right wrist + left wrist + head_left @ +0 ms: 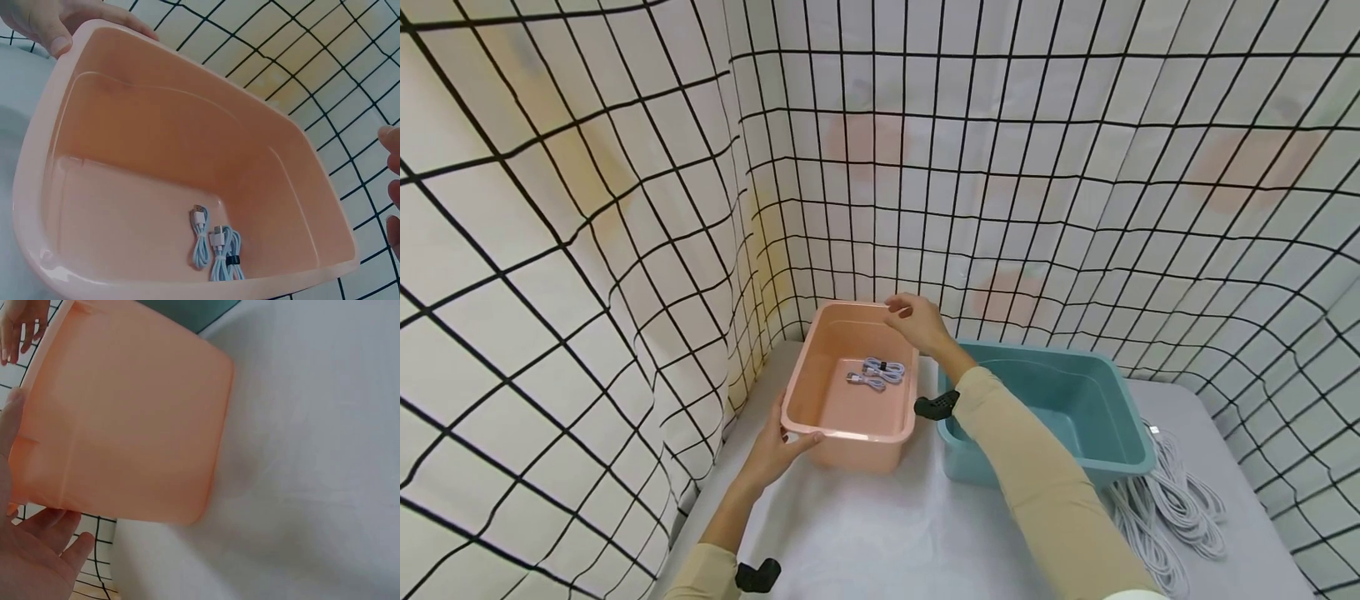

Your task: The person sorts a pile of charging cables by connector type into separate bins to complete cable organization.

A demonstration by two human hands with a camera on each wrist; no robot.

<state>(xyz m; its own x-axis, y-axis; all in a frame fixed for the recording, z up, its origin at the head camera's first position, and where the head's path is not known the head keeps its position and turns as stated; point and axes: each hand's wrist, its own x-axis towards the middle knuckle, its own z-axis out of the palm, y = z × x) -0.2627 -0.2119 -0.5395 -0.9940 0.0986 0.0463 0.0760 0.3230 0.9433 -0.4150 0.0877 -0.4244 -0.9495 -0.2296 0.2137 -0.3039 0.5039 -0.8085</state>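
Note:
A peach plastic basin [856,451] stands at the left of the table. My left hand [777,452] grips its near-left corner, with the thumb over the rim and the fingers along the outer wall. Small coiled pale-blue USB cables [883,372] lie on the basin's floor; a black strap [232,260] binds one coil. Over the basin's far-right corner is my right hand [921,322], its fingers loosely bent and holding nothing. Only its fingertips [394,162] show at the right edge of the right wrist view.
Just right of the peach basin stands a teal basin [1138,425]. Several long white cables [1180,500] lie coiled beside it at the table's right side. Black wire grid [1000,125] in front of white sheeting rises behind and along both sides of the white-covered table [865,533].

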